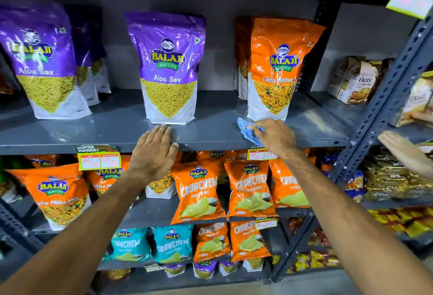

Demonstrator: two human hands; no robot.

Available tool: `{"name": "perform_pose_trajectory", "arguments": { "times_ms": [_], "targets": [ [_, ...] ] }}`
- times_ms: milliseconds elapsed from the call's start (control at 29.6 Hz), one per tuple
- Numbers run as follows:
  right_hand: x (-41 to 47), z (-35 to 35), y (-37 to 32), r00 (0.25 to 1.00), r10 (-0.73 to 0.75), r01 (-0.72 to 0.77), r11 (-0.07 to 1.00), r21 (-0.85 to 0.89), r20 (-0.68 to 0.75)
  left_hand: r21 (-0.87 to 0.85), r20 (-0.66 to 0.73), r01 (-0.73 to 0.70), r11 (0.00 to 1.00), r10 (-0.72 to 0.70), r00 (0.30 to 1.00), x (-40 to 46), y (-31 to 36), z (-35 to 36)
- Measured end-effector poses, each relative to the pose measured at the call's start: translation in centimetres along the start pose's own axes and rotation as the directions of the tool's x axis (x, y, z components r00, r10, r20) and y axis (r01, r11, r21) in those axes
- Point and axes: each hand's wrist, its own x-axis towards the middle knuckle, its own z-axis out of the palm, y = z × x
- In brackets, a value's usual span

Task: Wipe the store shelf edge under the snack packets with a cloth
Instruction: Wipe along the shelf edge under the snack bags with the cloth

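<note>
R fingers (254, 130) bunched on a blue checked cloth (246, 128), pressing it to the shelf (210, 135) near the front edge — just in front of the orange snack packet (276, 69). The right hand (275, 137) covers most of the cloth. L fingers (161, 133) straight and slightly apart, holding nothing; the left hand (153, 154) lies flat on the shelf edge, tips just below the purple packet (167, 67). Price tag (99, 158) hangs under the edge, left of that wrist.
</note>
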Motion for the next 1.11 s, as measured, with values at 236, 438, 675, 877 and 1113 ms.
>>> {"name": "perform_pose_trajectory", "arguments": {
  "times_ms": [236,438,675,877,1113],
  "targets": [
    [0.1,-1.8,8.0,0.997,-0.037,0.034,0.998,-0.055,-0.063,-0.029,-0.065,-0.072,0.997,0.070,0.995,0.8,8.5,0.5],
    [0.2,-2.7,13.7,0.995,0.001,0.002,0.999,0.034,-0.104,-0.103,-0.099,-0.215,0.971,0.205,0.974,5.7,22.8,0.7],
    [1.2,-4.2,16.6,0.989,0.086,-0.052,0.964,0.261,-0.123,-0.108,-0.015,-0.151,0.983,0.150,0.989,6.7,29.4,2.8],
    [8.1,-5.4,16.7,0.961,0.241,-0.161,0.890,0.427,-0.139,-0.103,0.017,-0.161,0.982,0.164,0.986,7.0,29.2,2.7],
    [21.4,-5.0,15.6,0.921,0.388,-0.342,0.847,0.407,-0.034,-0.109,0.071,-0.165,0.980,0.173,0.982,7.5,28.9,2.3]
  ]
}}
